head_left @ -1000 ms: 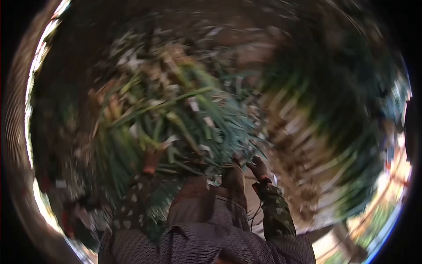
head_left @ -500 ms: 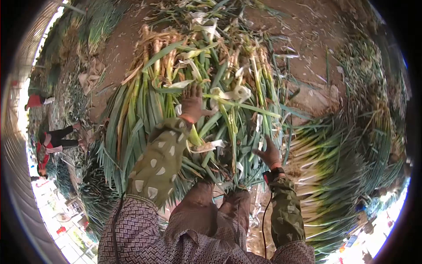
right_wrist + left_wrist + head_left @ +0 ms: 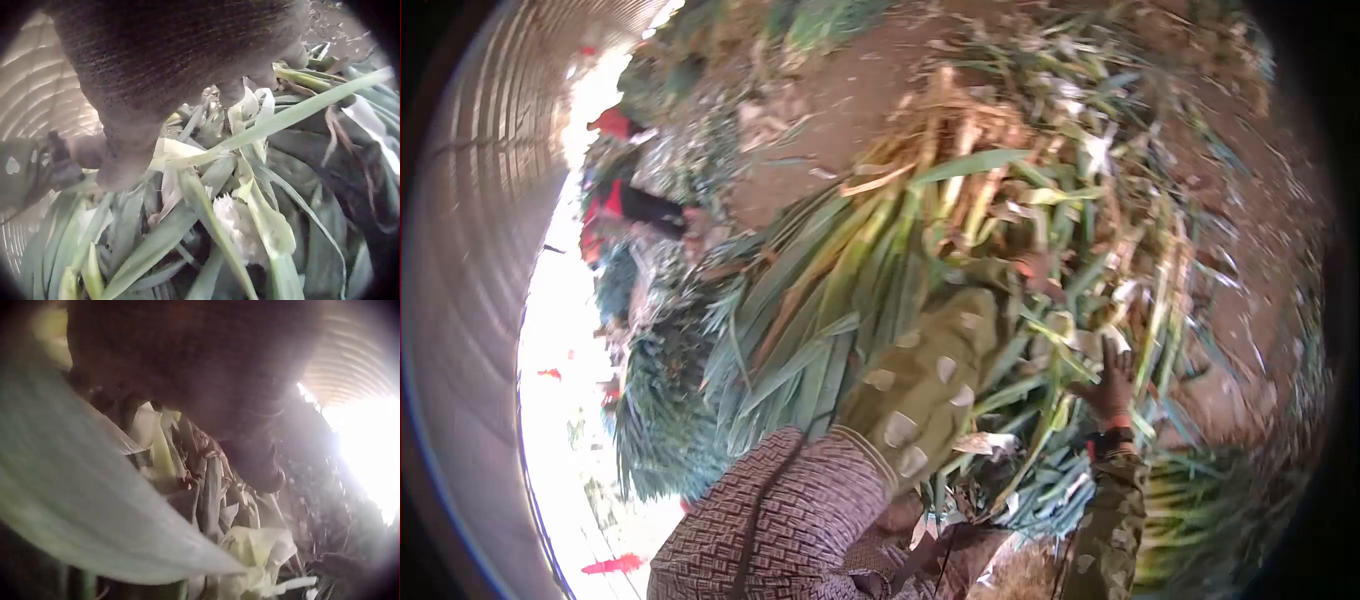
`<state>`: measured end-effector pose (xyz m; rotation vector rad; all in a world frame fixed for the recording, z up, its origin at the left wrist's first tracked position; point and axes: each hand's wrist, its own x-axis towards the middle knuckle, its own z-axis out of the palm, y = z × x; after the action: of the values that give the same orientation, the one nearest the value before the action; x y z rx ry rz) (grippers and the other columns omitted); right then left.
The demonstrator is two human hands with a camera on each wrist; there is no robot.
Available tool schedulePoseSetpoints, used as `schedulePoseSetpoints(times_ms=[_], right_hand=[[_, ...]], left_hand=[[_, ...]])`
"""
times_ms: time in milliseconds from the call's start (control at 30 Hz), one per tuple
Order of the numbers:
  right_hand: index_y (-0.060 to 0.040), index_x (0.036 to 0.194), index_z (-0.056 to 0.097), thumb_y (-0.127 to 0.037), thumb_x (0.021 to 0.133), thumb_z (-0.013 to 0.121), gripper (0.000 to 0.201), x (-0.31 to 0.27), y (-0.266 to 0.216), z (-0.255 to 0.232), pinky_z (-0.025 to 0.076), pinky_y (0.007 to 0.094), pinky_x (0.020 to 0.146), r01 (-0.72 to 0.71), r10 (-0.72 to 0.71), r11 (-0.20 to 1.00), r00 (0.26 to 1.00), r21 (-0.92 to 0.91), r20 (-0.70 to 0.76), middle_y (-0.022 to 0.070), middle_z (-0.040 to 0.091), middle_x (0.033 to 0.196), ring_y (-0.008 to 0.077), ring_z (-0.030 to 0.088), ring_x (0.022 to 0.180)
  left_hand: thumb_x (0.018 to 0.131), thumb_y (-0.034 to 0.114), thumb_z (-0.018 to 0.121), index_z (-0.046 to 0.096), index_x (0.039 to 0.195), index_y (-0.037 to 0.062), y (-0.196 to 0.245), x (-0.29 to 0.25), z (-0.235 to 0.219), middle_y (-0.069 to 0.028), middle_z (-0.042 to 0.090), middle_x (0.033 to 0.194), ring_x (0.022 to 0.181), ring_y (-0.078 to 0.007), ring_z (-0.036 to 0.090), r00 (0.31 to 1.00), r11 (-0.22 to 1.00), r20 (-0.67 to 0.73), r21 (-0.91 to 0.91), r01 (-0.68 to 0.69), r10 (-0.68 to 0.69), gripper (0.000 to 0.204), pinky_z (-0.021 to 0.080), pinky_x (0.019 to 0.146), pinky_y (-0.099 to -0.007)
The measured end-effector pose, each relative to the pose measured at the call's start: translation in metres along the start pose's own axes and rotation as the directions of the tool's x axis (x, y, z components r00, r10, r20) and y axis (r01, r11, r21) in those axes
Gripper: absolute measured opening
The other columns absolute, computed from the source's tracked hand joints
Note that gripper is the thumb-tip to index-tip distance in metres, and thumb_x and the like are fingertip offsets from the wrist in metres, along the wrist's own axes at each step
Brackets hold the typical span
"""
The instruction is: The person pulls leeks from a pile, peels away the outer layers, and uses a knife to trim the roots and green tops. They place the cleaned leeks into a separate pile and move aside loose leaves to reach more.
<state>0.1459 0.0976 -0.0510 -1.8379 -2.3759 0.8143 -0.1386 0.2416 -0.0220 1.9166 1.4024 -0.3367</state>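
Observation:
A big heap of green onion leaves and stalks (image 3: pixel 830 280) lies before the person, with pale dry peelings mixed in. My left hand (image 3: pixel 1035 275) rests on the middle of this heap, its thumb standing away from the leaves; the sleeve and greenery hide most of its fingers. Seen from the left wrist, the gloved left hand (image 3: pixel 187 362) is dark, above peelings and a broad leaf (image 3: pixel 106 487). Further right, my right hand (image 3: pixel 1112 385) lies with fingers spread on the heap's near right side. The right wrist view has that gloved hand (image 3: pixel 181 69) over bent leaves (image 3: pixel 219 150).
Neatly laid green onions (image 3: pixel 1200 510) line the lower right. More bundles (image 3: pixel 660 420) stand to the left, where people in red and black (image 3: pixel 635 210) are. Bare soil (image 3: pixel 820 130) runs behind the heap, and a ribbed wall (image 3: pixel 480 250) curves along the left.
The head view has swung left and tilted, shifting the heap rightward in the picture. Both hands have come onto the heap; the right hand now lies further up among the leaves.

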Motion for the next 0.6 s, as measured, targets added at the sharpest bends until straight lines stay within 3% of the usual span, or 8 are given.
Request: schedulePoseSetpoints(times_ms=[133, 167, 267, 300, 367, 433, 500, 600], right_hand=[[-0.0228, 0.156, 0.027, -0.048, 0.059, 0.089, 0.119, 0.067, 0.028, 0.037, 0.034, 0.0496, 0.114, 0.029, -0.039, 0.987, 0.997, 0.157, 0.063, 0.0112, 0.037, 0.156, 0.0418, 0.028, 0.145], [-0.0221, 0.155, 0.031, -0.048, 0.06, 0.089, 0.114, 0.068, 0.029, 0.045, 0.029, 0.0576, 0.115, 0.066, -0.075, 0.988, 0.995, 0.143, 0.06, 0.0104, 0.036, 0.156, 0.0415, 0.024, 0.148], [-0.0184, 0.152, 0.036, -0.052, 0.06, 0.087, 0.111, 0.035, -0.015, 0.041, 0.017, 0.0789, 0.107, 0.057, -0.018, 0.991, 0.952, -0.119, 0.304, 0.0074, 0.03, 0.16, 0.0425, 0.012, 0.151], [-0.0189, 0.151, 0.036, -0.058, 0.056, 0.088, 0.115, 0.016, -0.021, 0.052, 0.017, 0.0767, 0.109, 0.1, -0.064, 0.99, 0.95, -0.102, 0.307, 0.0055, 0.031, 0.16, 0.044, 0.01, 0.151], [-0.0202, 0.149, 0.04, -0.066, 0.049, 0.086, 0.12, -0.03, -0.037, 0.059, 0.017, 0.0787, 0.107, 0.162, -0.134, 0.984, 0.944, -0.07, 0.303, 0.0079, 0.037, 0.156, 0.046, 0.014, 0.15], [-0.0204, 0.144, 0.048, -0.066, 0.05, 0.083, 0.11, -0.091, -0.036, 0.116, 0.018, 0.0789, 0.104, 0.233, -0.221, 0.945, 0.972, -0.23, 0.08, 0.0162, 0.043, 0.151, 0.0458, 0.011, 0.151], [-0.0166, 0.135, 0.055, -0.049, 0.061, 0.078, 0.084, -0.139, -0.06, 0.109, 0.027, 0.0691, 0.104, 0.188, -0.181, 0.982, 0.965, -0.018, 0.19, 0.0198, 0.046, 0.144, 0.0459, 0.022, 0.145], [-0.0054, 0.118, 0.062, -0.014, 0.079, 0.065, 0.04, -0.19, -0.067, 0.152, 0.045, 0.0478, 0.098, 0.154, -0.176, 0.981, 0.965, 0.119, 0.195, 0.0228, 0.054, 0.128, 0.0391, 0.047, 0.129]], left_hand=[[0.063, 0.072, 0.076, 0.048, 0.145, 0.0081, -0.003, 0.006, 0.029, -0.0177, 0.044, 0.151, 0.134, -0.0368, 0.047, 0.987, 0.998, 0.158, -0.048, -0.028, 0.036, 0.108, 0.04, 0.112, -0.0429], [0.06, 0.076, 0.076, 0.038, 0.152, 0.009, -0.003, 0.0, 0.048, -0.02, 0.043, 0.15, 0.134, -0.0376, 0.048, 0.99, 1.0, 0.142, -0.016, -0.013, 0.015, 0.12, 0.039, 0.113, -0.0389], [0.056, 0.072, 0.081, 0.02, 0.158, 0.0149, 0.048, -0.077, 0.054, -0.0213, 0.03, 0.158, 0.142, -0.0492, 0.028, 0.976, 0.985, 0.198, 0.162, 0.056, -0.089, 0.132, 0.027, 0.112, -0.0666], [0.055, 0.069, 0.084, 0.015, 0.16, 0.0174, 0.066, -0.106, 0.061, -0.0217, 0.025, 0.16, 0.145, -0.0535, 0.019, 0.98, 0.966, 0.183, 0.255, 0.036, -0.085, 0.135, 0.022, 0.108, -0.0779], [0.062, 0.053, 0.085, 0.023, 0.158, 0.0204, 0.085, -0.146, 0.102, -0.02, 0.018, 0.163, 0.147, -0.0562, 0.005, 0.978, 0.966, 0.193, 0.258, 0.021, -0.073, 0.119, 0.013, 0.099, -0.0882], [0.087, 0.044, 0.06, 0.044, 0.148, 0.0205, 0.085, -0.17, 0.197, -0.0154, 0.03, 0.16, 0.148, -0.0513, 0.012, 0.992, 0.944, -0.112, 0.318, 0.087, -0.054, 0.067, 0.012, 0.101, -0.0877], [0.093, 0.025, 0.046, 0.054, 0.138, 0.0116, 0.086, -0.191, 0.257, -0.0162, 0.043, 0.151, 0.147, -0.0438, 0.024, 0.975, 0.927, -0.221, 0.369, 0.06, 0.025, 0.047, 0.02, 0.106, -0.0826], [0.091, 0.022, 0.049, 0.053, 0.136, 0.0024, 0.122, -0.218, 0.247, -0.0241, 0.05, 0.137, 0.13, -0.041, 0.044, 0.994, 0.91, -0.107, 0.414, 0.034, 0.012, 0.05, 0.032, 0.109, -0.0635]])
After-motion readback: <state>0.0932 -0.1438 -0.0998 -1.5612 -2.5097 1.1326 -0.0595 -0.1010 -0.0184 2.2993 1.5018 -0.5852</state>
